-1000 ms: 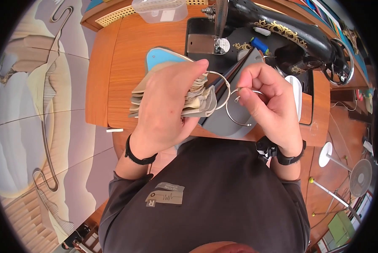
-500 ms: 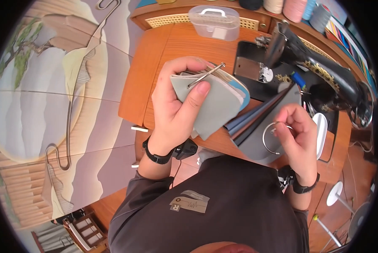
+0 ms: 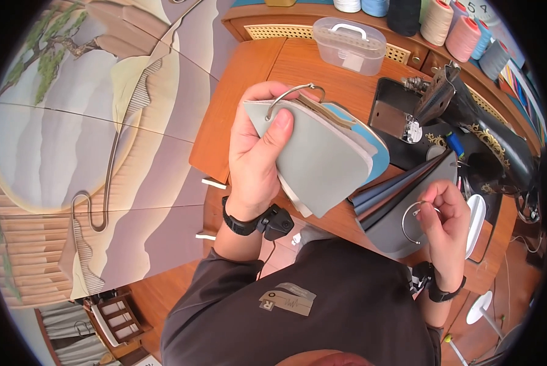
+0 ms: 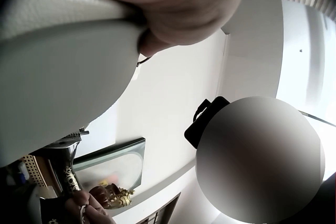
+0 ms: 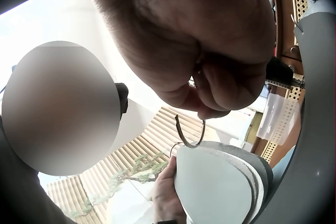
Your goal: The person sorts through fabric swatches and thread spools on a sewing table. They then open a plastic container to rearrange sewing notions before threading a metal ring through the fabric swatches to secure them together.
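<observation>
My left hand [image 3: 255, 155] holds a stack of leather swatches [image 3: 325, 161], thumb on the pale grey front piece, with a blue one showing behind. A metal binder ring [image 3: 280, 96] runs through the stack's top corner. My right hand [image 3: 449, 226] pinches a second metal ring [image 3: 405, 227] between thumb and fingertips; this ring is open, its free end pointing down. In the right wrist view, that open ring [image 5: 190, 143] overlaps the top of the grey stack [image 5: 212, 182]. Below the right hand, a fan of dark swatches [image 3: 390, 182] with a grey piece lies on the table.
A black sewing machine [image 3: 490, 143] with gold decoration stands at the right, a blue thread spool [image 3: 455, 145] on its bed. A clear plastic box [image 3: 349, 52] sits at the back of the wooden table [image 3: 285, 64]. Several thread cones [image 3: 436, 23] line the shelf behind.
My left hand has turned the swatch stack so its grey front faces up, and ring and thumb now show. The right hand has drawn away from the stack with the open ring. The head view has shifted.
</observation>
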